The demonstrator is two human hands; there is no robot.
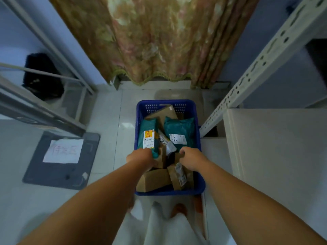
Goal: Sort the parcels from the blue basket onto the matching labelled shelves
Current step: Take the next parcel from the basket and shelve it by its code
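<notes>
as seen from above, starting far left: grey metal rack, with a dark bag on a low tier behind it. next to that, flat on the white tiled floor, a grey mat under a white paper sheet marked in red handwriting. at centre, blue basket standing on the floor below a floral curtain, crowded with parcels. left hand reaching into the near left corner, curled round the near end of a teal mailer bearing a yellow and white label. near brown box just under that wrist; far brown box tilted against the far wall. right hand down among the parcels, fingers curled; cannot tell whether gripping anything. just beyond it, 2nd teal mailer with a white label. far right: white perforated rack post and white shelf board.
</notes>
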